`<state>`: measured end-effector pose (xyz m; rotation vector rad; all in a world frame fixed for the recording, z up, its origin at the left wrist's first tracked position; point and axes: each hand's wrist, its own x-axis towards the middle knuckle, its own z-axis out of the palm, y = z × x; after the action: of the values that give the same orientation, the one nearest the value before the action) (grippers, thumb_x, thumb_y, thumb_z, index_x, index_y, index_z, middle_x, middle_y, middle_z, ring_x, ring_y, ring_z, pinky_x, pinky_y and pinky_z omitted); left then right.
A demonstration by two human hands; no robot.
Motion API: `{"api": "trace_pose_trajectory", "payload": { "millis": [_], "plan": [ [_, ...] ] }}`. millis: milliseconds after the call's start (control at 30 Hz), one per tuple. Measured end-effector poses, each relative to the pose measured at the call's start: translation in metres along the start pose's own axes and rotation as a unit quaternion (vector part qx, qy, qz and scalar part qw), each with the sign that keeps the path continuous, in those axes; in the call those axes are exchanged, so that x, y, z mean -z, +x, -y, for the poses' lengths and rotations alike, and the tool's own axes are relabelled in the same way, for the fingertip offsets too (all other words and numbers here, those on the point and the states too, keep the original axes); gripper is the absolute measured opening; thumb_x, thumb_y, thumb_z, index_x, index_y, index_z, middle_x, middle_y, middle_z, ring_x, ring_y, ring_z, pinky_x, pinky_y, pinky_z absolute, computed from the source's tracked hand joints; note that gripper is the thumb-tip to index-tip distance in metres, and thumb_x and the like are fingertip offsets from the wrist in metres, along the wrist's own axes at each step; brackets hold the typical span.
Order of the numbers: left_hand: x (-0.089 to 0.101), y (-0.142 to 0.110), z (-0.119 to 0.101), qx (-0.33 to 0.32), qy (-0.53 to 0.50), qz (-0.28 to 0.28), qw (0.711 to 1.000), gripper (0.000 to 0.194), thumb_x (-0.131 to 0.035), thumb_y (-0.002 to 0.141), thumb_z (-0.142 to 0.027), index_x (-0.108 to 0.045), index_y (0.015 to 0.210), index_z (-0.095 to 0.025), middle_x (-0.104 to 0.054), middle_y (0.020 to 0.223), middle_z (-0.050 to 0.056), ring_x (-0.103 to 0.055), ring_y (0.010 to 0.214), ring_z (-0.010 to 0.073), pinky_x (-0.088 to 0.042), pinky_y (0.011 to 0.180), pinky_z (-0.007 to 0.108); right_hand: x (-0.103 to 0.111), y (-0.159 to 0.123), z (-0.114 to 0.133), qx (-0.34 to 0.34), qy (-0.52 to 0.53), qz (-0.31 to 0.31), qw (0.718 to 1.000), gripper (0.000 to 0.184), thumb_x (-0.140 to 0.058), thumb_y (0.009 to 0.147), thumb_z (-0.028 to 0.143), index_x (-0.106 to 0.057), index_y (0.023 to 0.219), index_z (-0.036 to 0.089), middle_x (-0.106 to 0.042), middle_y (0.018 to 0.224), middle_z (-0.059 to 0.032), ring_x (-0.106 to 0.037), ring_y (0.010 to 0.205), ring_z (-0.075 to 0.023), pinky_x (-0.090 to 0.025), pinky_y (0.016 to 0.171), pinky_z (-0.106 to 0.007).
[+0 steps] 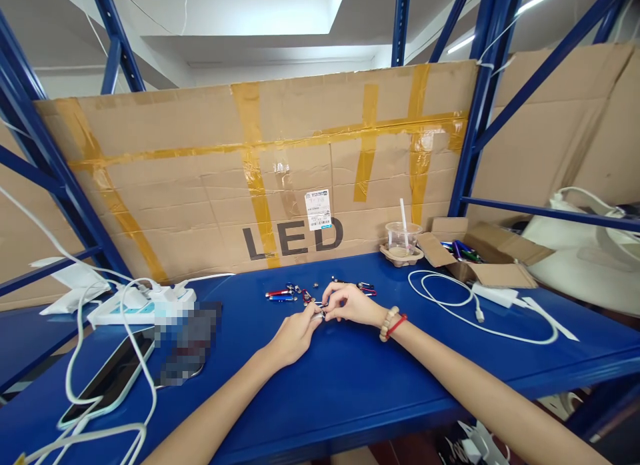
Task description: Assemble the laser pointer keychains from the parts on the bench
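Your left hand [295,337] and right hand [354,305] meet above the counter [360,385], both grips pinched on a small shiny piece [321,314], its direction hidden by fingers. Left of it, a red tube [277,293] and blue tube [281,298] lie with long axes roughly sideways.

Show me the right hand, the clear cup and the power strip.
Right hand [354,305]: head view, back of the hand.
Clear cup [398,239]: head view, its side wall.
Power strip [142,317]: head view, its front edge.

A phone [111,372] and a power strip [143,313] lie at lower left; a plastic cup [395,237] with a straw [403,213] stands right of centre.
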<state>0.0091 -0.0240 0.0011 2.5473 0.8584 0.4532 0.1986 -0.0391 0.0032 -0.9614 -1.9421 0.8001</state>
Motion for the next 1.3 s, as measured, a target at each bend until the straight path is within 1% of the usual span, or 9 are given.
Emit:
{"api": "trace_pose_trajectory", "payload": {
  "millis": [167,300,433,500,633,767,867,1067,1300],
  "plan": [
    [0.001,0.0,-0.002,-0.001,-0.002,-0.002,1.0,0.015,-0.025,0.089,-0.029,-0.038,0.091,-0.021,-0.059,0.09,0.001,-0.057,0.078,0.016,-0.038,0.066,0.024,0.0,0.001,-0.001,0.027,-0.048,-0.007,0.998,0.029,-0.066,0.065,0.041,-0.06,0.058,0.013,-0.054,0.088,-0.0041,-0.052,0.055,-0.0058,-0.047,0.052,-0.022],
    [0.002,0.001,-0.003,0.014,0.013,-0.001,1.0,0.016,-0.024,0.089,-0.031,-0.037,0.091,-0.021,-0.059,0.087,0.001,-0.057,0.078,0.0168,-0.038,0.064,0.025,0.001,0.001,-0.004,0.053,-0.087,-0.016,0.995,0.025,-0.065,0.068,0.036,-0.06,0.059,0.013,-0.055,0.089,-0.0047,-0.054,0.065,-0.009,-0.045,0.056,-0.022],
    [0.001,0.001,-0.003,0.017,0.006,-0.01,1.0,0.017,-0.024,0.089,-0.033,-0.037,0.093,-0.022,-0.059,0.088,0.001,-0.057,0.08,0.0169,-0.038,0.067,0.025,0.0,0.001,-0.003,0.055,-0.096,-0.03,0.993,0.026,-0.064,0.069,0.035,-0.056,0.056,0.014,-0.055,0.085,-0.0044,-0.054,0.067,-0.01,-0.045,0.058,-0.023],
    [0.0,0.001,-0.004,0.015,-0.005,-0.017,1.0,0.016,-0.025,0.089,-0.033,-0.037,0.093,-0.023,-0.059,0.088,0.001,-0.057,0.081,0.0165,-0.039,0.068,0.025,-0.001,0.001,0.001,0.043,-0.07,-0.034,0.996,0.029,-0.062,0.07,0.037,-0.054,0.055,0.014,-0.054,0.084,-0.004,-0.053,0.062,-0.0089,-0.045,0.056,-0.023],
    [0.0,0.002,-0.004,0.023,-0.017,-0.034,0.999,0.014,-0.027,0.088,-0.032,-0.036,0.092,-0.023,-0.058,0.081,0.0,-0.056,0.075,0.0154,-0.038,0.066,0.024,-0.005,0.002,0.006,-0.001,0.008,-0.038,0.999,0.035,-0.061,0.069,0.044,-0.053,0.055,0.013,-0.052,0.085,-0.0039,-0.049,0.047,-0.0038,-0.044,0.045,-0.021],
    [-0.001,0.003,-0.003,0.018,-0.021,-0.049,0.998,0.014,-0.027,0.087,-0.031,-0.038,0.091,-0.023,-0.056,0.078,-0.001,-0.054,0.068,0.0134,-0.037,0.063,0.022,-0.007,0.003,0.004,-0.033,0.045,-0.052,0.997,0.036,-0.062,0.066,0.046,-0.054,0.058,0.012,-0.052,0.088,-0.0046,-0.049,0.045,-0.0029,-0.043,0.04,-0.019],
    [-0.001,0.003,-0.001,0.011,-0.029,-0.057,0.998,0.017,-0.027,0.087,-0.032,-0.039,0.094,-0.023,-0.054,0.076,-0.001,-0.053,0.067,0.0126,-0.037,0.063,0.022,-0.008,0.004,0.003,-0.051,0.053,-0.064,0.995,0.037,-0.062,0.065,0.047,-0.055,0.059,0.012,-0.052,0.087,-0.0047,-0.049,0.044,-0.0031,-0.041,0.037,-0.018],
    [-0.001,0.004,0.001,0.013,-0.029,-0.05,0.998,0.019,-0.025,0.088,-0.034,-0.038,0.095,-0.022,-0.051,0.068,-0.003,-0.052,0.063,0.0124,-0.038,0.063,0.023,-0.008,0.005,0.004,-0.075,0.042,-0.063,0.994,0.038,-0.061,0.066,0.048,-0.054,0.061,0.011,-0.054,0.087,-0.0048,-0.05,0.044,-0.0028,-0.039,0.034,-0.016],
    [0.001,0.002,-0.003,0.016,-0.007,-0.051,0.999,0.029,-0.024,0.089,-0.033,-0.032,0.116,-0.025,-0.056,0.076,-0.002,-0.056,0.069,0.014,-0.038,0.064,0.024,-0.011,0.007,-0.004,-0.072,0.038,-0.067,0.994,0.036,-0.06,0.068,0.047,-0.052,0.063,0.012,-0.053,0.085,-0.0041,-0.05,0.044,-0.0027,-0.039,0.034,-0.014]
  ]
}}
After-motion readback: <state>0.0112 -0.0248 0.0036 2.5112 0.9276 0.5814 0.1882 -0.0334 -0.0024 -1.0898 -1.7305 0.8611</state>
